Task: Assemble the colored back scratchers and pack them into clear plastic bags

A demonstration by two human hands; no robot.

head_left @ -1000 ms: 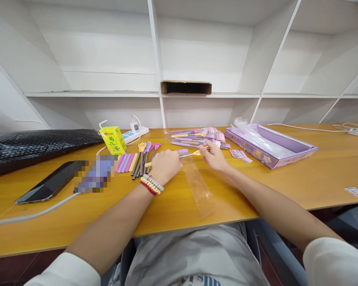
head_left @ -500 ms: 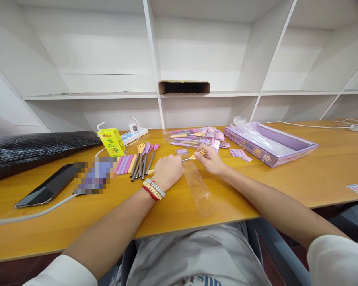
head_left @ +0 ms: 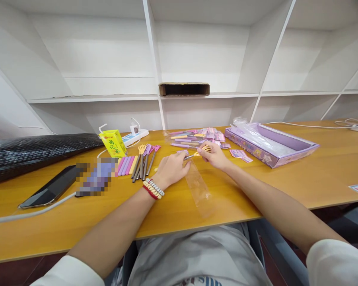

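My left hand (head_left: 172,170) and my right hand (head_left: 215,155) both grip one small fork (head_left: 197,153) with a yellow head and a metal shaft, held just above the wooden table (head_left: 286,182). The left fingers pinch the handle end, the right fingers pinch the head. A clear plastic sleeve (head_left: 198,186) lies flat on the table under and in front of my hands. Loose forks (head_left: 144,159) and coloured handles (head_left: 126,165) lie to the left of my left hand. Bagged forks (head_left: 191,138) are piled just behind my hands.
A purple box tray (head_left: 271,145) sits at the right. A yellow drink carton (head_left: 113,143), a power strip (head_left: 134,136), a black padded bag (head_left: 32,153) and a phone (head_left: 49,188) with a cable lie at the left. White shelves rise behind the table.
My hands have drawn closer together and lifted the fork a little off the table. The left hand has slid right along the fork.
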